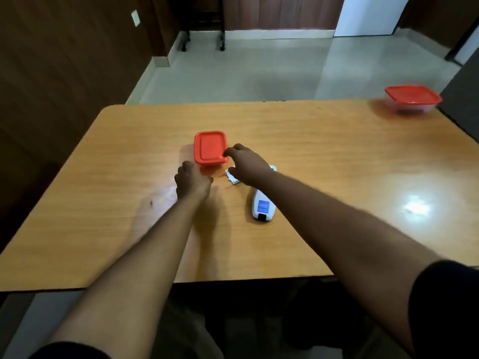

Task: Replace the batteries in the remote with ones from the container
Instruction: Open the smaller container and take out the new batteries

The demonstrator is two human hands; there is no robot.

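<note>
Right grip point(247, 164): fingertips pinching the container point(210, 148) lid's near-right edge; remote point(263, 204) lies under its wrist
Left grip point(193, 181): loosely curled, grasping nothing, just beside the container's near side

The small container point(210, 149), red lid shut on it, sat flat mid-bench. At its four o'clock lay the white remote point(263, 203), back side up, blue label showing, its far end hidden; a small white piece point(231, 177) lay beside it.
</note>
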